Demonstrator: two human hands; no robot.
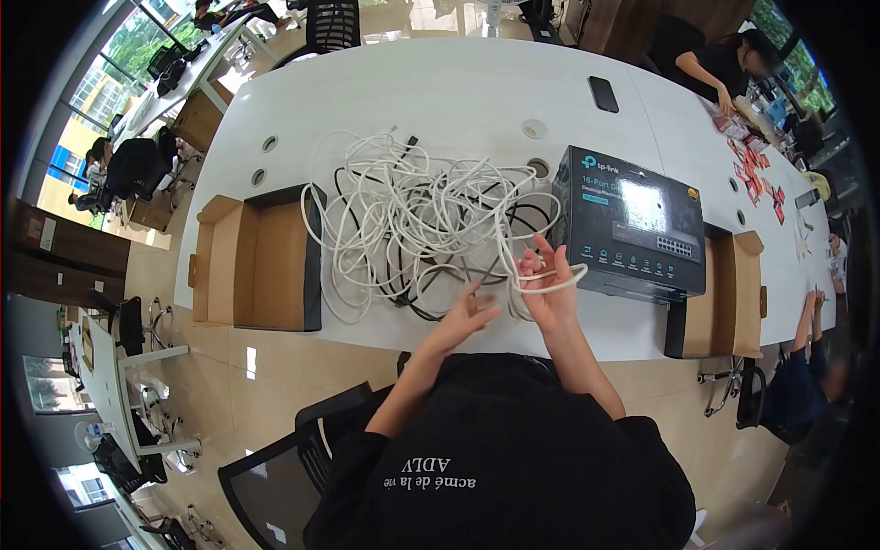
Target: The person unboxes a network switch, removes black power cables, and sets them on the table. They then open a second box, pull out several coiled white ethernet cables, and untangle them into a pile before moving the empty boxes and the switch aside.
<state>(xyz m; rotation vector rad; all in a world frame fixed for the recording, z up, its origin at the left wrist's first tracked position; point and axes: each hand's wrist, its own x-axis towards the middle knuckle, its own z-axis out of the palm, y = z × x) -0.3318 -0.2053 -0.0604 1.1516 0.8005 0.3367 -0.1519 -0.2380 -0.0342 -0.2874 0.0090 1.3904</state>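
A tangled heap of white network cables [431,197] mixed with black cables [401,266] covers the middle of the white table [513,101]. My right hand [553,298], palm up with bent fingers, holds a loop of white cable that crosses the palm at the heap's right edge. To its left, my left hand [465,318] is slightly blurred, fingers apart and nothing in it, by the near edge of the heap. A black tp-link box [632,220] stands just right of my right hand.
An open cardboard box [266,261] lies left of the cables, and another open box [724,302] sits at the right. A phone [602,93] rests farther back. People [733,69] are at the table's right side, near red-and-white items [756,174].
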